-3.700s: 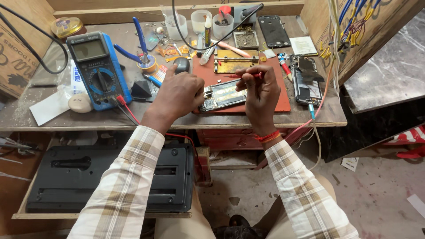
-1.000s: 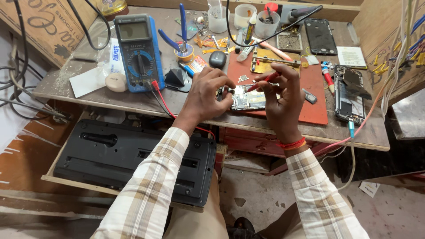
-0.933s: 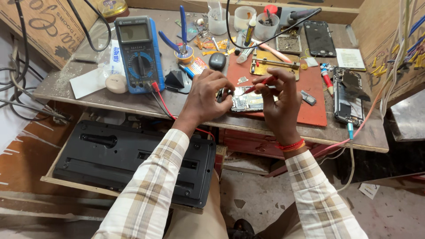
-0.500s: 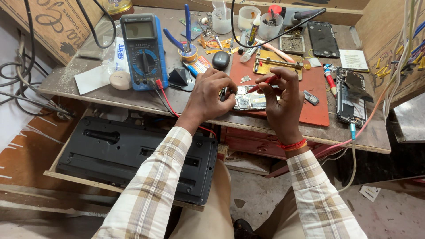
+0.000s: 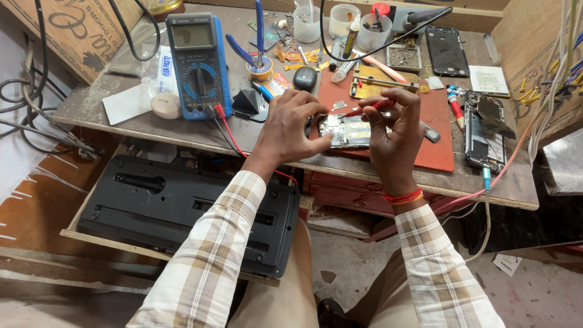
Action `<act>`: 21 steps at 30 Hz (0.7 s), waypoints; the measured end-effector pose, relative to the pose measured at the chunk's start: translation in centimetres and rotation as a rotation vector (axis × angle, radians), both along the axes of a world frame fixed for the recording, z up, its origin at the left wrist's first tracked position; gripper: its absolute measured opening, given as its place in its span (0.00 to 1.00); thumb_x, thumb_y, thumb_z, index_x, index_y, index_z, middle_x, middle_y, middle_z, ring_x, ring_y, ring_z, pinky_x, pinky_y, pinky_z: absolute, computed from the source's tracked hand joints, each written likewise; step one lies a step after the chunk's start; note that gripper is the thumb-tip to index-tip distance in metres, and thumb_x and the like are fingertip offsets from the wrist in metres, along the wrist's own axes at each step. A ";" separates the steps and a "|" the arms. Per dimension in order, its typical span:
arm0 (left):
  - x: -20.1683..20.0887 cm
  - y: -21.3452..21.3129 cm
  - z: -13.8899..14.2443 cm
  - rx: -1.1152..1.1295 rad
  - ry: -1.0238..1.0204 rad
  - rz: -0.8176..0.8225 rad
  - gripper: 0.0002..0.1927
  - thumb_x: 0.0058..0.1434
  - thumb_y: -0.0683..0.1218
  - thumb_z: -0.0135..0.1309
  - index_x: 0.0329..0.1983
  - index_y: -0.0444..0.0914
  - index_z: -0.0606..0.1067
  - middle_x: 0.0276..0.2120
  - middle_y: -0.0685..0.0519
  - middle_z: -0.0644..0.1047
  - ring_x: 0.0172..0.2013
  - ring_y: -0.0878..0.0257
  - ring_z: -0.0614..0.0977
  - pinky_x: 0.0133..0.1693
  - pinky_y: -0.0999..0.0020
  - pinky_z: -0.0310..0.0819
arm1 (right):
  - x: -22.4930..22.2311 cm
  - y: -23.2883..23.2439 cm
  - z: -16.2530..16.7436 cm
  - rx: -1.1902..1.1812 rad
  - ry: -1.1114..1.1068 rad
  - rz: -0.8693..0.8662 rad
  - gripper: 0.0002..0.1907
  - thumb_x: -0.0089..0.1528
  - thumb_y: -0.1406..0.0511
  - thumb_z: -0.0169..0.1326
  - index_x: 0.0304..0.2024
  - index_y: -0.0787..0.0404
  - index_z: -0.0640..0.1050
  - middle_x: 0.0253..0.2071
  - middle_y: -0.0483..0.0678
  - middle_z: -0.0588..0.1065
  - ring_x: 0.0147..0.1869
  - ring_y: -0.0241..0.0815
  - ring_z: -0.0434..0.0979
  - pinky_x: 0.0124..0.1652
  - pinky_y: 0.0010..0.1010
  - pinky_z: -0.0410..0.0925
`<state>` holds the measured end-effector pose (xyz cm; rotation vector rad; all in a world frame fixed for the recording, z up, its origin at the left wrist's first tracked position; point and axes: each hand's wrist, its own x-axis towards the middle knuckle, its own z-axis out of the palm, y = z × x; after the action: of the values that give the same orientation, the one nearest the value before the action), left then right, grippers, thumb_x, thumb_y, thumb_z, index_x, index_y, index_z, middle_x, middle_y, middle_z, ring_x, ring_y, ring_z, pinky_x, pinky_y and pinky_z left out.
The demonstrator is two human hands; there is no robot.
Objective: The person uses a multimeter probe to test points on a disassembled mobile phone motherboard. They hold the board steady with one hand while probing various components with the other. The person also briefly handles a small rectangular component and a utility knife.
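Opened phone with its back off and silver boards exposed [image 5: 347,130] lies on the red-brown rubber work mat [image 5: 425,130] near the desk's front edge, right of middle. Left hand [image 5: 291,121] curls over the phone's left end, fingertips pressed on its edge, pinning it flat. Right hand [image 5: 395,130] pinches a thin red-handled tool [image 5: 371,107] between thumb and fingers; the tip points left toward the phone's upper part. Whether the tip touches the board cannot be told.

Compared with the views of a second ago, both hands sit on the phone in the same grips; only the head has shifted, so the desk sits higher and more squarely in frame. Judgement: fine work at one spot on the board is going on, not a change of tool or part.

Outward on the mat: a brass-coloured holding jig [image 5: 379,85] near its back edge. Off the mat toward the desk's right edge, a second stripped phone body [image 5: 486,130]; at the back edge, a black phone panel [image 5: 446,51] and white plastic cups [image 5: 343,18]. Left of the hands, a blue multimeter [image 5: 197,67] with red and black leads, a small tin holding blue-handled pliers [image 5: 258,61], and a round cream-coloured lump [image 5: 165,105]. Below the desk's front edge, a black plastic tray [image 5: 182,212] rests on a shelf.
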<state>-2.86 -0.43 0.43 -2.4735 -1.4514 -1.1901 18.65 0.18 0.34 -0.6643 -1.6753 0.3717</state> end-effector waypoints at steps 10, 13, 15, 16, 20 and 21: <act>0.1 0.1 0.0 0.023 0.059 -0.039 0.36 0.40 0.68 0.72 0.45 0.41 0.82 0.44 0.54 0.77 0.54 0.53 0.74 0.59 0.52 0.61 | -0.1 0.2 -0.1 -0.030 0.000 0.043 0.14 0.74 0.71 0.55 0.56 0.63 0.63 0.45 0.54 0.81 0.49 0.41 0.85 0.47 0.28 0.78; 0.1 0.2 -0.1 0.020 0.059 -0.036 0.35 0.41 0.67 0.72 0.46 0.42 0.82 0.43 0.54 0.77 0.54 0.53 0.74 0.59 0.52 0.61 | -0.1 0.2 -0.1 -0.015 -0.030 0.040 0.13 0.74 0.72 0.55 0.55 0.63 0.63 0.46 0.54 0.81 0.50 0.41 0.85 0.47 0.29 0.78; 0.1 0.3 -0.1 0.001 0.048 -0.036 0.35 0.40 0.67 0.72 0.46 0.43 0.83 0.41 0.54 0.77 0.53 0.53 0.75 0.58 0.52 0.61 | 0.0 0.2 -0.1 -0.001 -0.045 0.041 0.13 0.74 0.73 0.55 0.55 0.63 0.64 0.46 0.54 0.81 0.51 0.42 0.85 0.48 0.29 0.78; 0.1 0.3 -0.2 -0.002 0.048 -0.031 0.35 0.40 0.67 0.72 0.46 0.42 0.83 0.41 0.54 0.77 0.53 0.53 0.75 0.58 0.52 0.61 | 0.0 0.2 -0.1 0.000 -0.047 0.039 0.13 0.74 0.73 0.55 0.55 0.63 0.64 0.46 0.54 0.81 0.51 0.42 0.85 0.48 0.29 0.78; 0.2 0.3 -0.1 0.024 0.040 -0.012 0.38 0.38 0.71 0.72 0.44 0.42 0.82 0.41 0.54 0.76 0.53 0.53 0.75 0.58 0.52 0.62 | 0.1 0.0 -0.1 -0.001 -0.029 0.027 0.13 0.75 0.73 0.55 0.56 0.64 0.64 0.46 0.54 0.80 0.51 0.42 0.85 0.47 0.28 0.78; 0.2 0.2 -0.1 0.040 0.034 -0.007 0.39 0.37 0.72 0.71 0.43 0.41 0.82 0.41 0.54 0.76 0.52 0.53 0.75 0.58 0.52 0.62 | 0.1 -0.1 -0.1 -0.004 -0.021 0.024 0.13 0.75 0.73 0.55 0.57 0.64 0.64 0.46 0.54 0.80 0.51 0.42 0.84 0.48 0.28 0.78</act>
<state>-2.63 -0.20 0.35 -2.4627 -1.3970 -1.1600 18.74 0.10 0.27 -0.6535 -1.7038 0.3863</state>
